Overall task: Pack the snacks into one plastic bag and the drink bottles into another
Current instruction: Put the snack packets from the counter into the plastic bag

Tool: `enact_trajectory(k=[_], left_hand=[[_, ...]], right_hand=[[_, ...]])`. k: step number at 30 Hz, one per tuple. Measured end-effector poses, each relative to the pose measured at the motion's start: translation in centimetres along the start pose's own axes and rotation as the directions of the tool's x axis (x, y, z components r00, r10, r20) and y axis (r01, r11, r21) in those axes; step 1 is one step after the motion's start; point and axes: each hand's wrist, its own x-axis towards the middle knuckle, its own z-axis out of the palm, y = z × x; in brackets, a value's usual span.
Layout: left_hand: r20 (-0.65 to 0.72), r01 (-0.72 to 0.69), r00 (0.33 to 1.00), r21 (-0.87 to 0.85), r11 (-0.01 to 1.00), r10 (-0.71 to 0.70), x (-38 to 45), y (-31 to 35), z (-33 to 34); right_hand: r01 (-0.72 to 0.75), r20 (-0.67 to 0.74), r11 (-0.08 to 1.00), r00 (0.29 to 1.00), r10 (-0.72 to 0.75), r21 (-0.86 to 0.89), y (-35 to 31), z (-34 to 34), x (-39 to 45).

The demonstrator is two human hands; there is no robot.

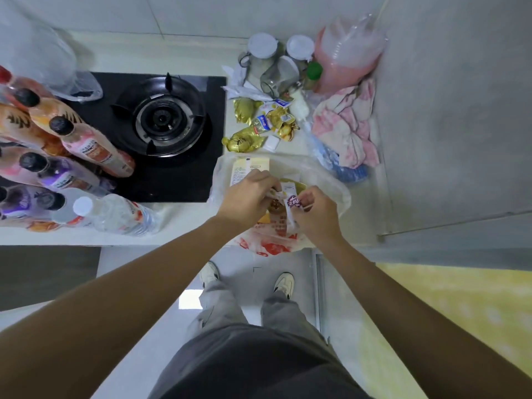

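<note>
Snack packets (290, 201) pinched by both hands (315, 214) over open plastic bag (331, 180), drink bottles (86, 145) beside stove (164, 119)

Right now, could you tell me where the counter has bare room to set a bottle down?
Bare white counter lies along the front edge, between the clear water bottle and the snack bag. Another strip runs behind the stove. It is crowded right of the stove, around the gold snack packets and jars.

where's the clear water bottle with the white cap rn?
In the head view, the clear water bottle lies on its side at the left, on the counter's front edge, just in front of the stove beside the other drink bottles.
</note>
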Motion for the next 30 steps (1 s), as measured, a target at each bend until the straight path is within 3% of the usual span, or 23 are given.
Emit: enact_trajectory(k=[4, 10, 15, 18, 23, 30], left_hand=[[0.068, -0.008, 0.998, 0.006, 1.000, 0.007, 2.0, 1.0, 0.8], [0.105, 0.045, 0.993, 0.073, 0.996, -0.052, 2.6, 0.6, 0.9], [0.012, 0.075, 0.997, 0.099, 0.992, -0.076, 2.1, -0.1, -1.2], [-0.048, 0.088, 0.996, 0.212, 0.973, -0.080, 2.8, -1.4, -2.8], [0.003, 0.217, 0.974, 0.286, 0.933, -0.227, 5.9, -4.8, -3.9], [0.079, 0.421, 0.885, 0.283, 0.862, -0.458, 12.4, -9.4, -4.0]], right_hand=[[0.029, 0.033, 0.997, 0.999, -0.027, -0.073, -0.6, -0.5, 1.9], [0.225, 0.098, 0.915, 0.974, -0.204, -0.335, -1.0, -1.4, 3.0], [0.375, 0.073, 0.845, 0.923, -0.377, -0.382, -2.6, -2.1, 3.5], [0.467, 0.097, 0.743, 0.870, -0.484, -0.479, -4.0, -1.7, 5.5], [0.478, 0.203, 0.631, 0.865, -0.459, -0.611, -5.1, -0.3, 11.3], [0.409, 0.219, 0.645, 0.908, -0.357, -0.645, -5.5, 2.8, 19.1]])
